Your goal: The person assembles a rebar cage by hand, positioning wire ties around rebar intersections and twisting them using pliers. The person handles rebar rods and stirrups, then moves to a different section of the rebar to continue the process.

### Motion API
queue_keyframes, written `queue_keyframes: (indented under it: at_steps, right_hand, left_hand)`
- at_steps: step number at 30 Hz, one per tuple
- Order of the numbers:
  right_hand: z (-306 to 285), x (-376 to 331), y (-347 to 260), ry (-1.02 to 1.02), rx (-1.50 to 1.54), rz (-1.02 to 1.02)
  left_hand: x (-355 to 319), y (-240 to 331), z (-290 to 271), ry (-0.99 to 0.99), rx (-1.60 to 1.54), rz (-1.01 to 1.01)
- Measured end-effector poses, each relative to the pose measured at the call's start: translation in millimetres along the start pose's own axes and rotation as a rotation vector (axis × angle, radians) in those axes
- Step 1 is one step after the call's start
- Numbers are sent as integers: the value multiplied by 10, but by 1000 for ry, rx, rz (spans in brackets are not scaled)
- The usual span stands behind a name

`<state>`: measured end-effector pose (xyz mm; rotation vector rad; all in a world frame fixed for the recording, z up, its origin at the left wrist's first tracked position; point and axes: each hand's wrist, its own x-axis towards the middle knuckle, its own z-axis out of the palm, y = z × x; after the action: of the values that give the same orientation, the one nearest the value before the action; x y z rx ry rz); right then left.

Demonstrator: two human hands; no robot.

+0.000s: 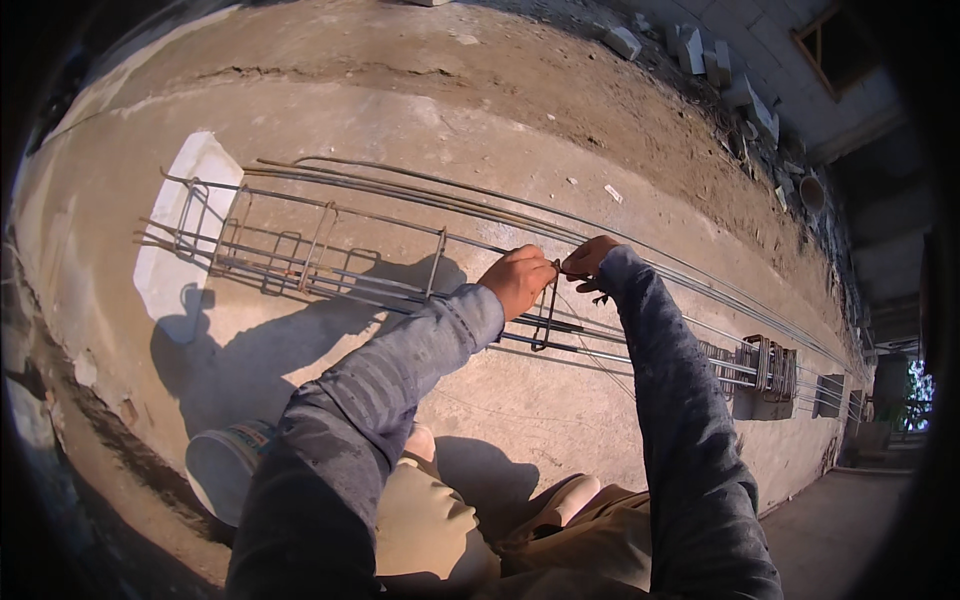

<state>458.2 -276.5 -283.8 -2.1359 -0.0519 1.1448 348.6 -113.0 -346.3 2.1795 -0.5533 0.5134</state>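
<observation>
As we look down over both forearms, the rebar cage (437, 262) lies across the middle of the view, low over the concrete floor (480, 400); its long bars run from the left toward the right rear, passing behind the right sleeve (690, 410). We find the left hand (522, 280) with its fingers folded in at the upper corner of a rectangular stirrup (546, 315); the right hand (590, 260) meets it just beside that corner, fingertips drawn together; we cannot tell what, if anything, is pinched in either, the contact being too small to read.

At the left end, we note bar tips projecting over a white slab (160, 265), whose angled edges reach out on both sides of the cage; along the far side, loose steel rods (420, 196) lie close to the cage and limit sideways room there. Beyond the rods, we see concrete running out to a strip of dirt (540, 70), with broken blocks (690, 50) along its far edge.

On the near side, we have open floor between cage and shoes (575, 497); a white bucket (248, 438) bounds it beside the left sleeve (400, 365); to the right, bundled stirrups (772, 368) crowd the bars.
</observation>
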Motion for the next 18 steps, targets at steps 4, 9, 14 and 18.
queue_keyframes:
  at_steps: [4, 9, 14, 18]
  right_hand:
    - [-186, 353, -244, -139, -579, 54]
    - [290, 188, -681, 99, -1210, -35]
    - [270, 317, -419, 144, -1179, -26]
    - [127, 398, -221, 111, -1071, -57]
  left_hand:
    - [-1, 127, 146, -51, 134, 115]
    - [-47, 210, 250, -98, 139, 9]
    - [-122, 391, 260, -99, 33, -166]
    - [-106, 581, -28, -178, -81, -330]
